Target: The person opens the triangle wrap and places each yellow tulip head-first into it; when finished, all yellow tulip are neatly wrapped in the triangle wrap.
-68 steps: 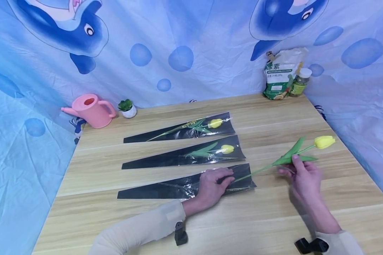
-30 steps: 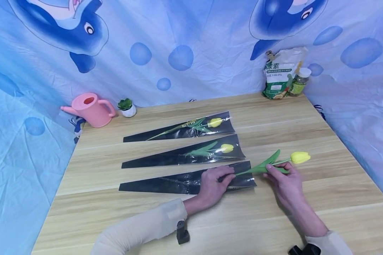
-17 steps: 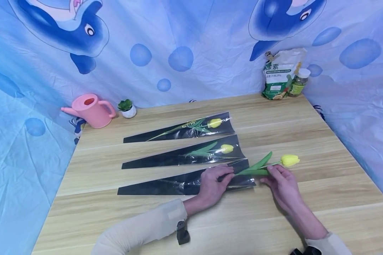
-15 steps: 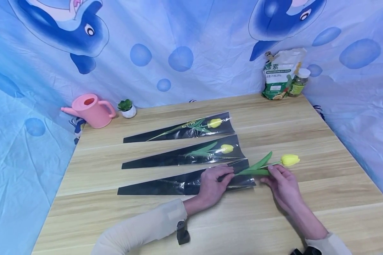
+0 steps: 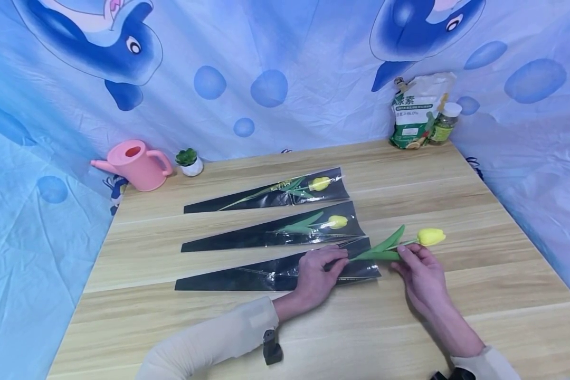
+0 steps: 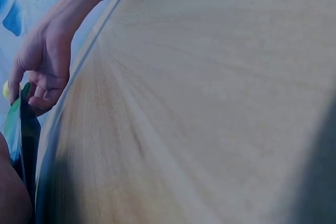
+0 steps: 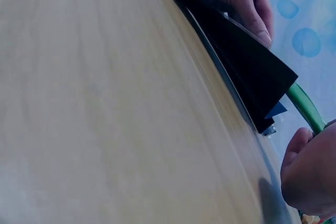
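A yellow artificial tulip (image 5: 430, 237) with green leaves is pinched near its leaves by my right hand (image 5: 423, 274). Its stem runs leftward into the wide right end of the nearest black flower sleeve (image 5: 247, 277), a tapered one with a clear front. My left hand (image 5: 315, 277) pinches that sleeve near its mouth, covering part of it. In the right wrist view the sleeve (image 7: 247, 66) tilts off the table, and a green leaf (image 7: 305, 106) enters its open end. How far the stem reaches inside is hidden.
Behind lie two more sleeves, the middle one (image 5: 233, 236) and the far one (image 5: 266, 200), each with a yellow tulip inside. A pink watering can (image 5: 140, 166) and a potted succulent (image 5: 190, 162) stand back left. A fertilizer bag (image 5: 413, 116) and a jar (image 5: 444, 126) stand back right.
My right hand has moved left with the tulip, bringing its leaves to the sleeve's mouth. In the last half second it has barely shifted. My left hand has stayed at the sleeve.
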A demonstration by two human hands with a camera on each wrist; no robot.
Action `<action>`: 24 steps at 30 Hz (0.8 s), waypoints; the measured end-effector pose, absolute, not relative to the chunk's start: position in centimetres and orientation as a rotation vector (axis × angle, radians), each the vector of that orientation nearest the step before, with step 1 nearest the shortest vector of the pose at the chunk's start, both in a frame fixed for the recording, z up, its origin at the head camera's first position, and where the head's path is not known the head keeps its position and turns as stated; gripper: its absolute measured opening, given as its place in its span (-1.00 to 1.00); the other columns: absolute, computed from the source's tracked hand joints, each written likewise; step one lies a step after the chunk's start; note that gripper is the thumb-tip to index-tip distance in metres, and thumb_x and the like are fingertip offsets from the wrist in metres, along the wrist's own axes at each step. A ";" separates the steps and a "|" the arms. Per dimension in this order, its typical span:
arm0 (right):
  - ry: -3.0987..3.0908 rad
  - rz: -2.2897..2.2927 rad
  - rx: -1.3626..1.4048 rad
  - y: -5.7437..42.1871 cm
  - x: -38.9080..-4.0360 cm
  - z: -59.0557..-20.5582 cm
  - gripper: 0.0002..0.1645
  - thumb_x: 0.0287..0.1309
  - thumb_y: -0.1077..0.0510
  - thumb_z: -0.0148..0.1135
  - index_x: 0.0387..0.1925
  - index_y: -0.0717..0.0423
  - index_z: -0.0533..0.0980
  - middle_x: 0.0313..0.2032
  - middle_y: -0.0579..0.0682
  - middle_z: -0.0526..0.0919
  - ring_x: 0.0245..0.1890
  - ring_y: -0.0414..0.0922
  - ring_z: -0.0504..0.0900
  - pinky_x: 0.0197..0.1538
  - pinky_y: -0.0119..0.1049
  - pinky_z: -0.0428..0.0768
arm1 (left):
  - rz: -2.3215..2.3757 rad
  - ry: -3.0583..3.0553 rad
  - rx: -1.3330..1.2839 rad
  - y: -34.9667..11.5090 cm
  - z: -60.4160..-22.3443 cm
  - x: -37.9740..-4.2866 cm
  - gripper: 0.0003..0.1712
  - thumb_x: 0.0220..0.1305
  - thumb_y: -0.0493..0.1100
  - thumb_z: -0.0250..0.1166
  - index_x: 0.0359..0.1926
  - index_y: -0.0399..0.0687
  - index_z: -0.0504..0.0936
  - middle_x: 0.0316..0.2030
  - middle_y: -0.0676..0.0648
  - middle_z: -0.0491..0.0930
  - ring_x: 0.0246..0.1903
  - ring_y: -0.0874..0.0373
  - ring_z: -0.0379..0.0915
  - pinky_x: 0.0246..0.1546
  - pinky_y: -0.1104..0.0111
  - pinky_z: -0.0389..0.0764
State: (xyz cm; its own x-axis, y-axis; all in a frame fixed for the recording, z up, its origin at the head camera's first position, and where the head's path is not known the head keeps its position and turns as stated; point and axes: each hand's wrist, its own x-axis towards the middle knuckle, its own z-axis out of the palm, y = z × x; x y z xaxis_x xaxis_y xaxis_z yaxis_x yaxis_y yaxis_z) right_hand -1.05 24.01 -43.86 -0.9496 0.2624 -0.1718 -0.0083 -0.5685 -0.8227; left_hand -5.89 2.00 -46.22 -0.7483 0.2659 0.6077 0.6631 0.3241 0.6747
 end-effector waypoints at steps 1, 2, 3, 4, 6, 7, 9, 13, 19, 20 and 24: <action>-1.365 2.623 -0.429 23.9 -1.1 -43.8 -0.85 0.34 0.40 0.18 -0.34 0.16 0.54 -0.33 -0.05 0.66 -0.38 -0.21 0.65 -0.24 -0.40 0.67 | -1.398 -2.208 -0.823 2.0 -46.2 -5.9 -0.79 0.02 -0.26 0.56 -0.25 -0.14 0.80 -0.23 -0.01 0.76 -0.09 0.08 0.69 -0.02 0.28 0.61; -1.357 2.632 -0.440 23.9 -1.1 -43.8 -0.84 0.34 0.41 0.18 -0.36 0.16 0.55 -0.34 -0.05 0.64 -0.39 -0.21 0.65 -0.25 -0.41 0.66 | -1.393 -2.208 -0.822 2.0 -46.2 -5.9 -0.79 0.02 -0.26 0.57 -0.25 -0.14 0.80 -0.23 -0.01 0.76 -0.09 0.09 0.69 -0.04 0.28 0.61; -1.353 2.638 -0.451 23.8 -1.1 -43.8 -0.82 0.33 0.41 0.18 -0.37 0.15 0.56 -0.35 -0.05 0.64 -0.40 -0.22 0.64 -0.25 -0.43 0.65 | -1.390 -2.208 -0.822 2.0 -46.2 -5.9 -0.79 0.02 -0.26 0.57 -0.26 -0.13 0.80 -0.23 -0.01 0.76 -0.10 0.09 0.69 -0.05 0.29 0.61; -1.350 2.646 -0.458 23.7 -1.1 -43.8 -0.82 0.33 0.42 0.18 -0.38 0.15 0.55 -0.35 -0.06 0.63 -0.40 -0.22 0.63 -0.25 -0.43 0.64 | -1.387 -2.207 -0.822 2.0 -46.2 -5.9 -0.79 0.02 -0.26 0.57 -0.26 -0.13 0.80 -0.23 0.00 0.76 -0.10 0.09 0.69 -0.06 0.29 0.61; -1.359 2.656 -0.465 23.6 -1.0 -43.8 -0.82 0.33 0.42 0.18 -0.38 0.14 0.53 -0.35 -0.06 0.64 -0.40 -0.22 0.64 -0.25 -0.44 0.64 | -1.384 -2.204 -0.820 2.0 -46.2 -5.9 -0.79 0.02 -0.26 0.57 -0.25 -0.13 0.80 -0.23 0.00 0.76 -0.10 0.10 0.69 -0.06 0.31 0.60; -1.363 2.662 -0.461 23.5 -1.0 -43.9 -0.83 0.33 0.42 0.18 -0.36 0.14 0.51 -0.35 -0.06 0.66 -0.39 -0.22 0.65 -0.24 -0.44 0.64 | -1.386 -2.202 -0.821 2.0 -46.2 -5.9 -0.79 0.02 -0.26 0.56 -0.25 -0.13 0.80 -0.23 -0.01 0.76 -0.10 0.09 0.69 -0.05 0.31 0.60; -1.365 2.672 -0.448 23.4 -0.9 -44.0 -0.85 0.33 0.43 0.17 -0.30 0.15 0.48 -0.33 -0.05 0.70 -0.37 -0.21 0.67 -0.24 -0.42 0.64 | -1.388 -2.197 -0.826 2.1 -46.2 -5.9 -0.79 0.02 -0.27 0.56 -0.26 -0.14 0.80 -0.24 -0.01 0.76 -0.10 0.08 0.69 -0.04 0.29 0.60; -1.352 2.685 -0.412 23.3 -0.9 -44.2 -0.85 0.33 0.45 0.16 -0.18 0.19 0.45 -0.30 -0.01 0.75 -0.33 -0.18 0.72 -0.25 -0.40 0.66 | -1.409 -2.206 -0.826 2.1 -46.2 -5.9 -0.81 0.03 -0.29 0.55 -0.26 -0.14 0.80 -0.24 -0.01 0.76 -0.09 0.06 0.69 0.00 0.28 0.59; -1.389 2.681 -0.416 23.5 -0.8 -44.2 -0.90 0.37 0.36 0.16 -0.27 0.14 0.49 -0.30 -0.02 0.74 -0.28 -0.17 0.71 -0.22 -0.36 0.66 | -1.419 -2.225 -0.813 2.1 -46.2 -5.9 -0.81 0.04 -0.28 0.55 -0.26 -0.14 0.80 -0.23 -0.01 0.76 -0.09 0.06 0.69 0.01 0.29 0.59; -1.400 2.679 -0.427 23.5 -0.8 -44.2 -0.88 0.39 0.33 0.16 -0.31 0.12 0.49 -0.30 -0.03 0.73 -0.28 -0.17 0.70 -0.21 -0.35 0.65 | -1.419 -2.222 -0.815 2.1 -46.2 -5.9 -0.81 0.04 -0.28 0.55 -0.26 -0.14 0.80 -0.23 -0.01 0.76 -0.09 0.06 0.69 0.01 0.29 0.59; -1.406 2.683 -0.469 23.5 -0.8 -44.2 -0.79 0.39 0.28 0.18 -0.43 0.09 0.50 -0.34 -0.05 0.70 -0.29 -0.19 0.69 -0.22 -0.38 0.64 | -1.420 -2.218 -0.822 2.1 -46.1 -5.9 -0.81 0.04 -0.28 0.55 -0.26 -0.14 0.80 -0.24 -0.01 0.76 -0.09 0.08 0.69 0.02 0.29 0.59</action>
State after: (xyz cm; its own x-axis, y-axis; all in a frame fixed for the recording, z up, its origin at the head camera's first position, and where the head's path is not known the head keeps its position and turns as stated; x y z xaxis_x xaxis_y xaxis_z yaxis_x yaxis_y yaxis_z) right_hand -0.85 23.52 -44.17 -0.9504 0.2072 -0.2321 0.0729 -0.5770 -0.8135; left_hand -5.88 2.10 -46.13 -0.7567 0.2696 0.5956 0.6538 0.3184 0.6864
